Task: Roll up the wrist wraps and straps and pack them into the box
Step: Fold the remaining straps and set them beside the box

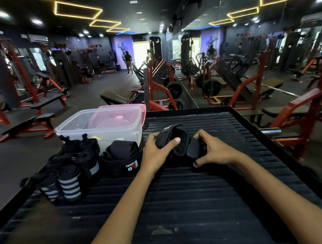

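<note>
- Two hands work at the middle of a black ribbed bench (179,204) in a dim gym with red machines, mirrors and yellow ceiling lights.
- Left hand (156,152) and right hand (214,150) curl their fingers round one black strap (178,141); its long axis runs left-right, a loose end pointing up toward the far edge.
- Clear box (101,128) sits at the far left corner, rolled wraps (70,180) along the left edge beside it.

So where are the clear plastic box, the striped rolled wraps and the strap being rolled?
Clear plastic box (101,133): head view, on its front wall.
Striped rolled wraps (69,183): head view, on the nearer roll's side.
Strap being rolled (171,138): head view, on its curled middle.
</note>
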